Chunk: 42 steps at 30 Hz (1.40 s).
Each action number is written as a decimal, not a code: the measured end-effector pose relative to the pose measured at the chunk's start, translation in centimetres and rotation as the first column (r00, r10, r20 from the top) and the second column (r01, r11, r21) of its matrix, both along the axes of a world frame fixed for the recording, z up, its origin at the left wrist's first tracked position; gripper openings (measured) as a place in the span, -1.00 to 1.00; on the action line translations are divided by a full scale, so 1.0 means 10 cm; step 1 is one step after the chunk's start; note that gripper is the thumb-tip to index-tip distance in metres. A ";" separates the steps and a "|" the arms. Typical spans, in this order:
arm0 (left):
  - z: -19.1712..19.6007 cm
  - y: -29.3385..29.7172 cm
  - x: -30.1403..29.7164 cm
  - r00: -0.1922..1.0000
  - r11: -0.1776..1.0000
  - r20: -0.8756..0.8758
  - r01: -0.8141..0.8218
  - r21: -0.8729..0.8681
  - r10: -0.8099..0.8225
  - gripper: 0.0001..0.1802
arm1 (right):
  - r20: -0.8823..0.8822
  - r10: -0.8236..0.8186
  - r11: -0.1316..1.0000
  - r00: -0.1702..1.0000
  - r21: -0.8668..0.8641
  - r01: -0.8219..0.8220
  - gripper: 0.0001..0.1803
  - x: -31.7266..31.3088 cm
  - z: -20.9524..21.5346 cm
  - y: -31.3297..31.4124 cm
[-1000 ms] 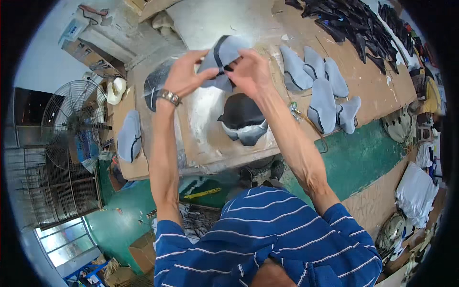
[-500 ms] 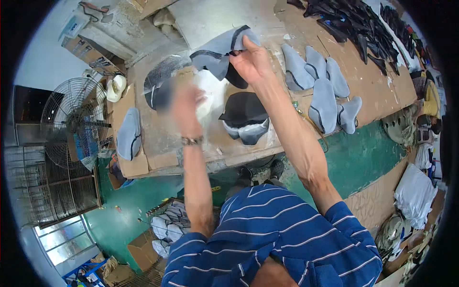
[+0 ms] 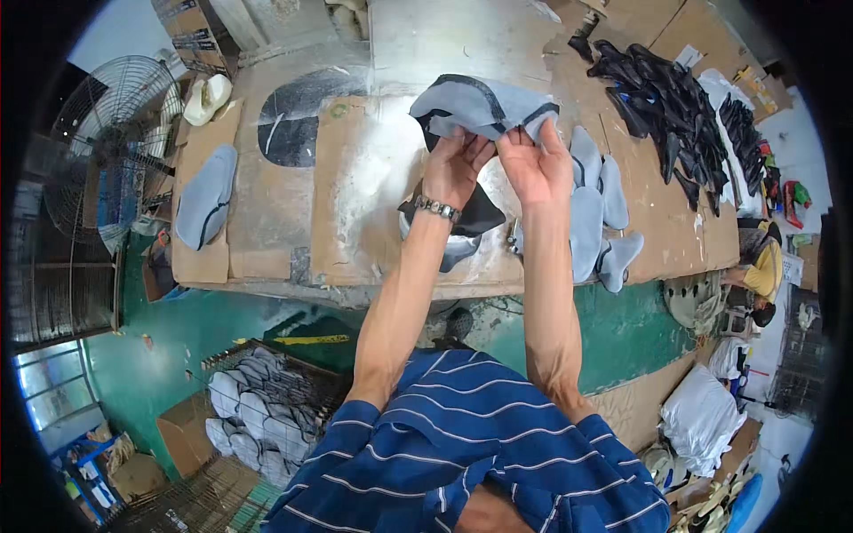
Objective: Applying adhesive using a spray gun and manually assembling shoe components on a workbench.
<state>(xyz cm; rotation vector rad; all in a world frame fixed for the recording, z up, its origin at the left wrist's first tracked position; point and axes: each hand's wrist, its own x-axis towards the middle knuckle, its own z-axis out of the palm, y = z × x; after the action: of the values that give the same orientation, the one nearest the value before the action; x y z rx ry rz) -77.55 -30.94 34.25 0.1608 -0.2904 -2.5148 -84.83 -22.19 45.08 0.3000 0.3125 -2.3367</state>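
Observation:
Both hands hold one grey fabric shoe upper (image 3: 466, 99) with black bands, up above the work table (image 3: 267, 253). My left hand (image 3: 456, 164) is closed on its lower edge left of centre. My right hand (image 3: 540, 169) pinches the same edge farther right, thumb uppermost. Under my left wrist lies a black piece (image 3: 480, 213) with a white-edged grey part below it, mostly hidden by my forearm. Several grey sock-shaped pieces (image 3: 585, 226) with dark seams lie just right of my right forearm. One more grey sock-shaped piece (image 3: 204, 200) rests at the table's left end.
Many black pointed pieces (image 3: 662, 115) are heaped at the right back. A black oval patch (image 3: 291, 115) marks the board at left. A wire fan (image 3: 111, 133) stands beyond the left end. Behind me, a wire rack (image 3: 267, 404) carries stacked grey pieces. Another person (image 3: 764, 271) is at far right.
My left hand has come from the left side to the grey upper, so both hands now grip it. The upper is spread wider. The whole view has shifted.

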 end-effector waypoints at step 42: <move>0.35 0.03 1.39 0.950 0.954 0.093 -0.299 0.003 0.297 -0.57 | -0.632 0.736 0.438 0.243 0.718 0.542 -0.59 0.89 0.27 0.57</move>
<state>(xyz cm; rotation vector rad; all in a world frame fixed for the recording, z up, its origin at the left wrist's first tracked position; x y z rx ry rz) -63.66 -30.61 37.76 0.3040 -0.2602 -2.2135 -75.89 -16.52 47.77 -0.8626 2.2488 -1.4694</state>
